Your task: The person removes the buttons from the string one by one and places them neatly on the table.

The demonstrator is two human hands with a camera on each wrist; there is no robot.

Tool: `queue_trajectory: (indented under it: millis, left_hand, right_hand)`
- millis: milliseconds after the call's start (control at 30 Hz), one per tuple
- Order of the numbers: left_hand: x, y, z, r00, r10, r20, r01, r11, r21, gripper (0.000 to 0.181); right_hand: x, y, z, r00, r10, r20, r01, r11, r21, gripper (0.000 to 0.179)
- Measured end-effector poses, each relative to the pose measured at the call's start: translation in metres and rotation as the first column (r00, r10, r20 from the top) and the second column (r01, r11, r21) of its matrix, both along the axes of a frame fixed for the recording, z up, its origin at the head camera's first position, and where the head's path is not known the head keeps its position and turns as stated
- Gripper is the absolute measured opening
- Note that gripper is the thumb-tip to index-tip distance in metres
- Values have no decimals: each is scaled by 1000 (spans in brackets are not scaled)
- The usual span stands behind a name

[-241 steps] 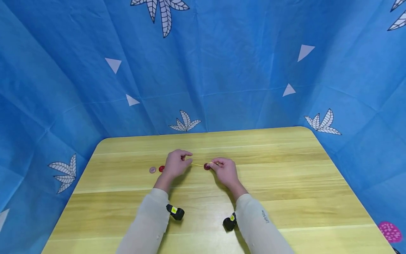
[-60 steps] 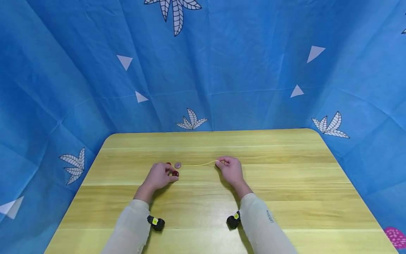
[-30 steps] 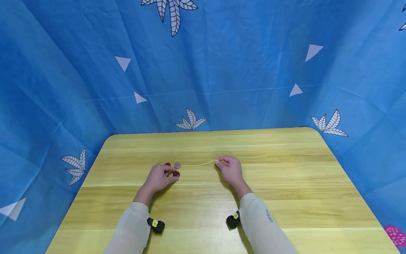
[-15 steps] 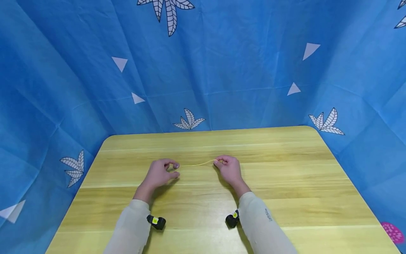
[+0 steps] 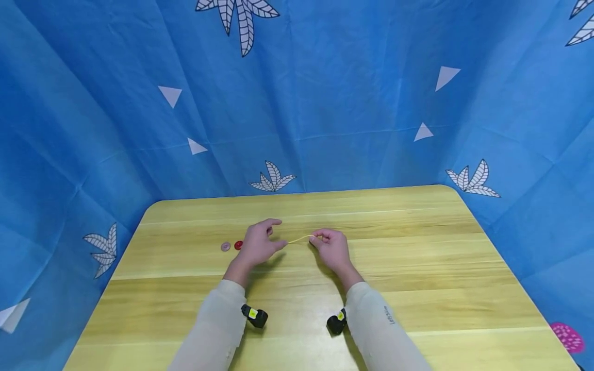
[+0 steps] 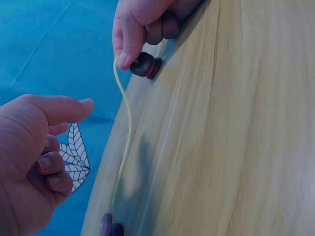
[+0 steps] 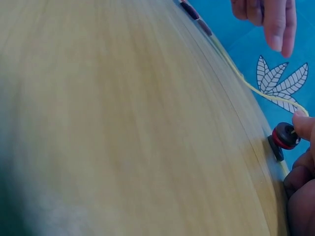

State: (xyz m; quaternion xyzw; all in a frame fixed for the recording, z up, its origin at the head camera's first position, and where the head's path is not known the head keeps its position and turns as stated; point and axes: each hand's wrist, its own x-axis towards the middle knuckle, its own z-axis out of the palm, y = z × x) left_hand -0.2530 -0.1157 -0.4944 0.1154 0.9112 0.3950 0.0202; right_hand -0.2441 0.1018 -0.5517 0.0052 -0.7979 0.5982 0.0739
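My right hand (image 5: pixel 331 250) pinches a thin yellow cord (image 5: pixel 299 239) between thumb and index finger. Below those fingertips, several dark and red buttons (image 6: pixel 144 64) hang stacked on the cord, seen in both wrist views. My left hand (image 5: pixel 261 245) hovers at the cord's other side, with nothing in its grasp. Its index finger stretches out, the thumb stands apart and the other fingers bend loosely. A pale pink button (image 5: pixel 225 247) and a red button (image 5: pixel 238 245) lie on the table left of it. The stacked buttons are hidden in the head view.
The wood-grain table (image 5: pixel 417 268) has rounded far corners. A blue curtain (image 5: pixel 352 103) with white leaf prints hangs behind it and at both sides. Small black cameras are strapped at both wrists, with the left camera (image 5: pixel 255 316) over the table.
The left hand has come right, closer to the right hand. The pink button, lately at its index fingertip, now lies left of it. The right hand keeps its pinch on the cord.
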Motion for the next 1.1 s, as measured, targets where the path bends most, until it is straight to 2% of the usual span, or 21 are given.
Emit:
queue_trajectory:
  millis: [233,433,533,667,833,1100]
  left_hand:
    - [-3,12,-2,1000,-2,-7,2,1000,-17,54]
    - [-3,24,-5,999,24,37,-21,997,-79,51]
    - [-4,31,-8,1000,-6,25,8,996,-90,47]
    - [-5,39,-15,997,-76,-9,75,994,-82,43]
    - [-6,44,-23,994,-104,-24,100,985,-138,38]
    - [-9,52,-29,984,-151,-91,134,976,-169,10]
  right_hand:
    - [0,-1,0,1000,-1,-12,1,1000,-10,5]
    - [0,0,0,1000,-2,-1,2,1000,-6,6]
    - [1,0,1,1000,-1,2,1,1000,-10,4]
    - [1,0,1,1000,1,0,-1,1000,-9,4]
    - [1,0,1,1000,7,-14,-7,1000,0,6]
    - [0,0,-2,999,1,-45,-1,1000,2,8]
